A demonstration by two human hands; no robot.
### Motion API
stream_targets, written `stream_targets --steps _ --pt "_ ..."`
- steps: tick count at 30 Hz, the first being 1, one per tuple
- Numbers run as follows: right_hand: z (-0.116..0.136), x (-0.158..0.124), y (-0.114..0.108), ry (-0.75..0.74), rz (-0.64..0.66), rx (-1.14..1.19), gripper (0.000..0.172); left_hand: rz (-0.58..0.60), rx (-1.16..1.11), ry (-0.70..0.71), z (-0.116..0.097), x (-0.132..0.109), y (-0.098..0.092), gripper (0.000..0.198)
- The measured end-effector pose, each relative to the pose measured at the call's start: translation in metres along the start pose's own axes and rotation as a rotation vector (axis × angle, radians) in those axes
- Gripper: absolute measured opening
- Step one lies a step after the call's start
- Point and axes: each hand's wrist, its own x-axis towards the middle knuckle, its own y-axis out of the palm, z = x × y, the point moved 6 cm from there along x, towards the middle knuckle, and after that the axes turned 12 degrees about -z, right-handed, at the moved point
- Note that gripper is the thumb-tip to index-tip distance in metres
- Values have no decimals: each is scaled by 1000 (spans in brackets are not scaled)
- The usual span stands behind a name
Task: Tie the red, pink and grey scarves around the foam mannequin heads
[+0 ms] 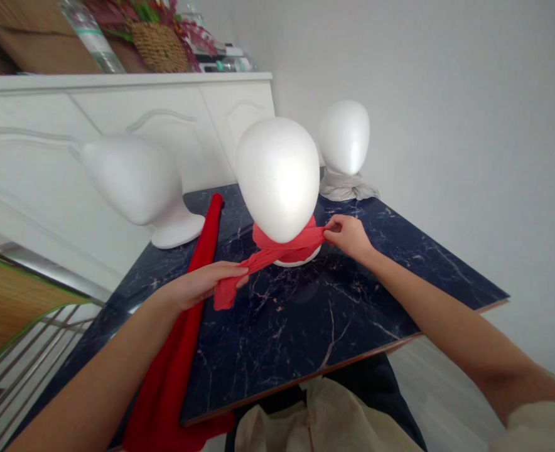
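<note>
In the middle stands a white mannequin head with a coral scarf wrapped around its neck. My left hand pinches one end of that scarf, left of and nearer than the neck; a short tail hangs below the fingers. At the right of the neck, my right hand pinches the scarf between thumb and fingers. The stretch between both hands crosses the front of the neck. A long red cloth lies under my left hand and hangs over the table's near edge.
A bare white mannequin head stands at the left on the dark marbled table. Behind at the right, another white head has a grey scarf around its neck. White cabinets hold a basket plant and a bottle.
</note>
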Motion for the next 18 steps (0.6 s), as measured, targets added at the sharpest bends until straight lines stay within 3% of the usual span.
stream_targets --steps 2,4,8,11,13,15,18 --pt "-3 -1 3 61 59 38 6 -57 -72 -9 8 -1 7 38" --pt "-11 -6 7 231 194 115 7 -114 -137 -11 15 -3 17 36" --pt "-23 -25 -3 531 501 196 30 -152 -226 -5 23 -15 40 33" --pt "-9 -50 -9 558 731 355 35 -138 -273 38 23 -25 55 33" --pt "10 -75 -1 603 886 505 37 -119 -271 78 21 -29 65 33" --pt "29 -97 16 704 948 663 42 -96 -237 132 18 -32 75 33" --pt "49 -109 46 829 865 864 44 -88 -131 272 9 -38 87 31"
